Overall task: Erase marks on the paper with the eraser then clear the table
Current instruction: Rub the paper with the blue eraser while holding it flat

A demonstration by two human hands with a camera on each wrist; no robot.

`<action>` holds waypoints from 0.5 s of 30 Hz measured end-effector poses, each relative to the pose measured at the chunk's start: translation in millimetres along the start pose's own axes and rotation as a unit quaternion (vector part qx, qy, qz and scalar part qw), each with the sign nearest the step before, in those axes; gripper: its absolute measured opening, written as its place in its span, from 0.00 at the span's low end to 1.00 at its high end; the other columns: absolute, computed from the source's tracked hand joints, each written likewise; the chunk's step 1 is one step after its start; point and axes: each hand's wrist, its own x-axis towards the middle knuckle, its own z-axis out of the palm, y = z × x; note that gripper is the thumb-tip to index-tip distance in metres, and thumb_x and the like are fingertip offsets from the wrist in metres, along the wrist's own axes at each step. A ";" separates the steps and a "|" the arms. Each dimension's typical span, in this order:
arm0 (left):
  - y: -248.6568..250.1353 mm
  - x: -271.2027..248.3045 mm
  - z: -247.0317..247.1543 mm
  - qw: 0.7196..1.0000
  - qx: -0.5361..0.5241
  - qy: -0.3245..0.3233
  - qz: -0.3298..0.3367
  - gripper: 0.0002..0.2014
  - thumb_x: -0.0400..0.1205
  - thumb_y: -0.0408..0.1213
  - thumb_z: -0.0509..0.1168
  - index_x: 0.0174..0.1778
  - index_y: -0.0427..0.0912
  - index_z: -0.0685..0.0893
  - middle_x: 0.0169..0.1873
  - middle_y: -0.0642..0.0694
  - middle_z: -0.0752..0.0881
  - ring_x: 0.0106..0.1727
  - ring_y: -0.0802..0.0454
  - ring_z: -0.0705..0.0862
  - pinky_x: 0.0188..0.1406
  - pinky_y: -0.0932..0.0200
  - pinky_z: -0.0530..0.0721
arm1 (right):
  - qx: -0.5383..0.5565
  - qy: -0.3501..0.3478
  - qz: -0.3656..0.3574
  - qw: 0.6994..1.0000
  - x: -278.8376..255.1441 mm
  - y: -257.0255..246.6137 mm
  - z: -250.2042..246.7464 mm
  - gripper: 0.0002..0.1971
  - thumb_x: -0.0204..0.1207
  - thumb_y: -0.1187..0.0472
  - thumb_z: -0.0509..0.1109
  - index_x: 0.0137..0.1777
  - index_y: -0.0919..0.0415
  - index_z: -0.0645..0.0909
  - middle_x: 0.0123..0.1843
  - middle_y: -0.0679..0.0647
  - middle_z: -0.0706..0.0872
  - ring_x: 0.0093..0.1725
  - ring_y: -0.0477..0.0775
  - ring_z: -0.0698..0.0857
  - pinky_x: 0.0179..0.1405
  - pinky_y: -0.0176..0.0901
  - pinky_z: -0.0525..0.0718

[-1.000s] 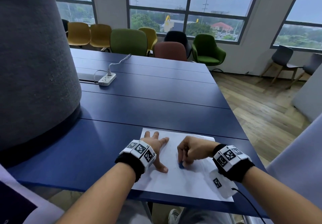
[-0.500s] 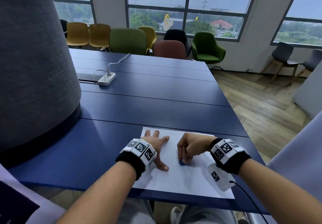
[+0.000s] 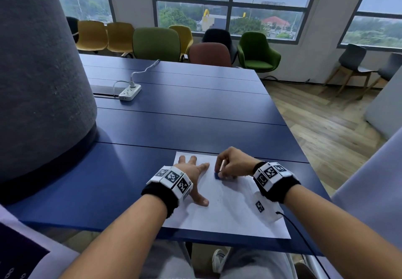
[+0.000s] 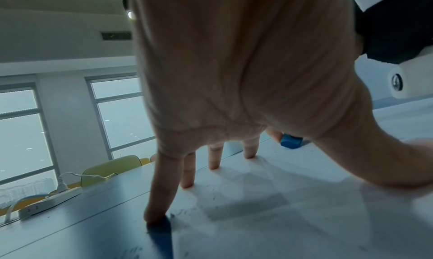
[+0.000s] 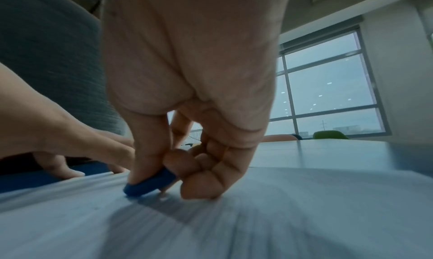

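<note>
A white sheet of paper lies at the near edge of the blue table. My left hand rests flat on the paper's left part, fingers spread and straight. My right hand pinches a small blue eraser between thumb and fingers and presses it on the paper's upper middle. The right wrist view shows the eraser tilted against the sheet, and it shows again as the eraser in the left wrist view. Dark eraser crumbs dot the paper near my left fingers.
A big grey felt-covered column stands on the table at the left. A white power strip with its cable lies farther back. Coloured chairs line the far edge under the windows. Wooden floor lies to the right.
My right hand has slid the eraser a little away from me, up the paper. The left hand stays pressed on the sheet. The head view has tilted slightly.
</note>
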 end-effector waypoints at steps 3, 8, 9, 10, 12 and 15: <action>0.5 0.7 -0.1 1.000 0.000 -0.005 -0.003 0.62 0.64 0.64 0.79 0.87 0.60 0.44 0.86 0.45 0.46 0.85 0.33 0.43 0.78 0.29 0.64 | -0.032 -0.083 -0.005 0.996 -11.4 -0.5 1.6 0.08 0.67 0.72 0.73 0.36 0.59 0.86 0.30 0.53 0.86 0.25 0.48 0.81 0.24 0.37 0.81; 0.4 0.9 -0.9 1.000 0.007 -0.010 -0.004 0.62 0.64 0.65 0.78 0.87 0.60 0.44 0.86 0.45 0.47 0.85 0.33 0.45 0.77 0.29 0.64 | -0.037 -0.043 -0.003 0.998 -6.2 -0.9 -0.5 0.05 0.68 0.72 0.74 0.40 0.62 0.87 0.30 0.54 0.85 0.23 0.45 0.81 0.25 0.38 0.83; 0.5 1.1 -0.3 1.000 0.006 -0.009 -0.003 0.62 0.64 0.65 0.78 0.86 0.61 0.45 0.86 0.45 0.47 0.85 0.33 0.45 0.77 0.29 0.65 | -0.031 -0.005 -0.007 0.999 -3.5 0.6 0.1 0.05 0.68 0.71 0.74 0.39 0.61 0.86 0.31 0.54 0.86 0.21 0.43 0.81 0.24 0.38 0.83; 1.2 0.9 -0.5 1.000 0.006 -0.008 -0.003 0.62 0.64 0.65 0.78 0.86 0.61 0.45 0.86 0.45 0.47 0.85 0.33 0.45 0.77 0.29 0.64 | -0.025 0.017 -0.009 0.999 -2.6 2.0 0.6 0.06 0.68 0.71 0.74 0.39 0.60 0.85 0.32 0.55 0.87 0.20 0.42 0.81 0.25 0.39 0.84; 1.6 0.7 -1.2 1.000 0.005 -0.008 -0.005 0.62 0.64 0.65 0.78 0.86 0.61 0.44 0.86 0.45 0.46 0.85 0.34 0.43 0.77 0.28 0.63 | -0.028 0.011 -0.014 0.999 -4.8 3.0 1.2 0.06 0.68 0.71 0.74 0.37 0.60 0.84 0.36 0.62 0.89 0.22 0.47 0.82 0.26 0.41 0.86; 2.2 0.1 -1.8 1.000 0.003 -0.013 -0.007 0.62 0.65 0.65 0.78 0.87 0.60 0.44 0.86 0.45 0.45 0.85 0.34 0.42 0.78 0.29 0.62 | -0.086 -0.091 -0.021 0.992 -12.3 -0.3 -2.4 0.04 0.68 0.69 0.75 0.39 0.61 0.86 0.42 0.63 0.91 0.25 0.52 0.84 0.29 0.43 0.86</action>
